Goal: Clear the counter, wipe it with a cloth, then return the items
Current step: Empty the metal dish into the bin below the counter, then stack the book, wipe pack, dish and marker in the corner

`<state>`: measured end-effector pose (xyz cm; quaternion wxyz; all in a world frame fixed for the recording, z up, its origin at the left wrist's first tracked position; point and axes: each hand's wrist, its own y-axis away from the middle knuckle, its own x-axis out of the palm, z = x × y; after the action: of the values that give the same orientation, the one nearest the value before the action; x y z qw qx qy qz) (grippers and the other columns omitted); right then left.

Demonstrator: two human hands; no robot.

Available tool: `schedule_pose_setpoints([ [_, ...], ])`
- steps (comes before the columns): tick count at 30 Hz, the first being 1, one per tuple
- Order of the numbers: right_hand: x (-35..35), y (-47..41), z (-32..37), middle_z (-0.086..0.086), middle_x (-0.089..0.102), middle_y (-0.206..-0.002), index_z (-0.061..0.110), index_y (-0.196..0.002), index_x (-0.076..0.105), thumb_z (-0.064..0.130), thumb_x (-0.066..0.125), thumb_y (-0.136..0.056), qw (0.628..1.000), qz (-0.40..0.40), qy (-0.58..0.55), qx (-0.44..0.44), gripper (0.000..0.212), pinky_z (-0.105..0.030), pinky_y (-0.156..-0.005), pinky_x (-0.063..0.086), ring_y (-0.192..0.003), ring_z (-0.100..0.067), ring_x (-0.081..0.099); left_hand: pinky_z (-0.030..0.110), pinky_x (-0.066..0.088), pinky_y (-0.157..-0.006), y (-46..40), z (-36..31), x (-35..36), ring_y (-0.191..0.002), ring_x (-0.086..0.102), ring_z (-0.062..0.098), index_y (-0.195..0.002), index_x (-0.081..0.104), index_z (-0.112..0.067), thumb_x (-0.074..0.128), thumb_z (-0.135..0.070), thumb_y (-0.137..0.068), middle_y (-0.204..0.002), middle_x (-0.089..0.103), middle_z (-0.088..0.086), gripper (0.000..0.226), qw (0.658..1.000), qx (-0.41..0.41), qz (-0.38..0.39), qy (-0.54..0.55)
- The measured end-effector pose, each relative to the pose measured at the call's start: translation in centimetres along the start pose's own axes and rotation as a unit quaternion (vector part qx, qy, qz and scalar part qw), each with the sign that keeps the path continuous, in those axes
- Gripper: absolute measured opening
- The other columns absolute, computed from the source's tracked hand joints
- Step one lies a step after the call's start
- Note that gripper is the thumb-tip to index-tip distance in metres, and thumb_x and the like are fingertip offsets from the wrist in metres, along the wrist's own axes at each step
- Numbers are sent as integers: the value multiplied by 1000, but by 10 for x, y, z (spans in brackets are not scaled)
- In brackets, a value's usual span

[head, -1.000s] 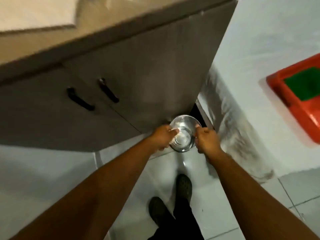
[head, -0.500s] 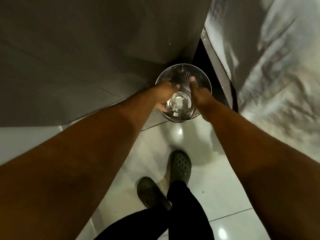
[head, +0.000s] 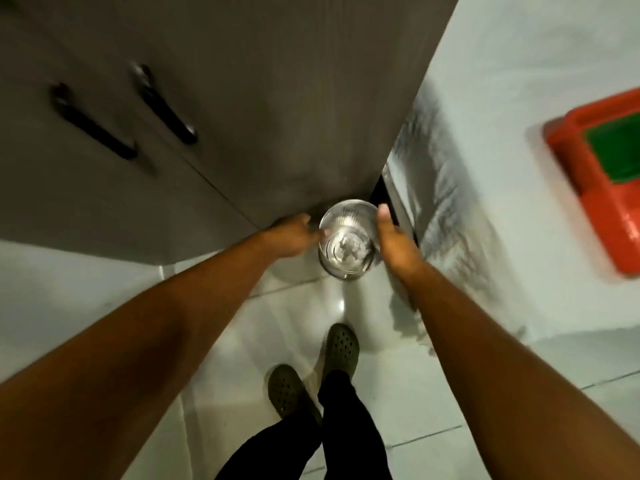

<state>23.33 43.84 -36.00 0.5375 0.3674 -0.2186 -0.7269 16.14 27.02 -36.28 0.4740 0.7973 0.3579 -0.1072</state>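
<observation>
Clearing stage is judged to be under way; no cloth is seen, so wiping and returning are judged still to come. The worktop itself is not seen.

Left to right: two black handles (head: 93, 121) are seen on the grey cabinet doors (head: 242, 98). The left hand (head: 294, 235) is placed at the left side of the steel container (head: 348, 239), fingers curled at its rim; whether the rim is truly pinched cannot be told through the blur. The container is held low, just above the tiled floor (head: 398, 393), at the cabinet's bottom corner beside a dark gap. The right hand (head: 394, 242) is pressed flat against the container's right side, fingers straight, thumb up by the rim. Further right, a red tray (head: 588, 209) with a green pad (head: 620, 150) is seen against the white surface. Green clogs (head: 341, 344) are seen below.

Versus half a second earlier: the camera is pulled back and up, so handles and tray are back in view; the container is seen smaller and lower in frame; the right fingers, then hooked inside the rim, are now laid outside it.
</observation>
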Motion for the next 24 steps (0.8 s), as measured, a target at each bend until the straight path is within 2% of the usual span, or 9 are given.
schedule_pose_setpoints([
  [3,-12,64,46,-13,49,-146,20,-139,51,73,28,-90,997,-4,66,-38,76,-40,-111,31,-133,-32,45,18,31,-100,69,-23,-52,-127,46,16,-133,54,-11,59,-34,-92,-133,55,1,46,999,35,-20,9],
  [4,-14,87,64,-13,49,-146,21,-138,52,74,26,-89,994,-2,92,-56,77,-42,-112,31,-134,-33,45,19,32,-99,96,-29,-67,-124,47,15,-133,53,-9,59,-33,-93,-131,53,-1,47,999,39,-29,8],
  [6,-15,126,99,-11,54,-142,22,-135,55,76,22,-88,984,6,142,-107,79,-43,-112,33,-132,-32,48,26,36,-103,138,-34,-91,-127,49,22,-133,51,-8,60,-40,-91,-138,53,8,54,998,35,-49,-4],
  [10,-10,190,160,-9,68,-121,15,-118,67,88,28,-74,957,6,198,-213,94,-42,-103,45,-116,-28,61,29,39,-104,210,-34,-139,-128,50,26,-132,52,-11,63,-43,-88,-139,53,11,56,993,51,-64,-88],
  [12,-5,216,188,-10,66,-124,14,-123,63,79,38,-81,943,3,224,-248,81,-45,-102,46,-115,-28,61,36,39,-108,235,-34,-161,-131,46,28,-138,46,-12,62,-46,-87,-144,48,11,64,984,69,-86,-139],
  [14,3,242,215,-14,56,-138,10,-137,53,65,44,-89,920,-15,264,-289,73,-43,-108,41,-126,-30,53,39,38,-109,261,-35,-188,-134,42,26,-143,40,-17,60,-44,-88,-145,43,9,65,965,119,-157,-172],
  [18,23,290,262,-10,43,-149,19,-145,40,63,48,-88,846,-87,337,-404,72,-44,-111,38,-138,-27,40,43,40,-107,314,-43,-243,-135,40,24,-144,34,-26,56,-46,-88,-149,35,3,63,892,206,-333,-226],
  [21,36,321,298,-7,37,-152,21,-146,38,56,53,-90,772,-147,368,-498,67,-44,-112,33,-144,-26,29,43,36,-108,345,-41,-281,-141,30,25,-146,30,-29,55,-52,-88,-156,27,4,68,846,184,-419,-273],
  [24,42,340,329,-6,31,-157,21,-148,35,55,51,-92,744,-171,365,-533,68,-43,-115,28,-149,-26,19,43,39,-104,364,-33,-313,-138,35,27,-147,28,-29,54,-55,-87,-156,28,4,70,831,146,-459,-280],
])
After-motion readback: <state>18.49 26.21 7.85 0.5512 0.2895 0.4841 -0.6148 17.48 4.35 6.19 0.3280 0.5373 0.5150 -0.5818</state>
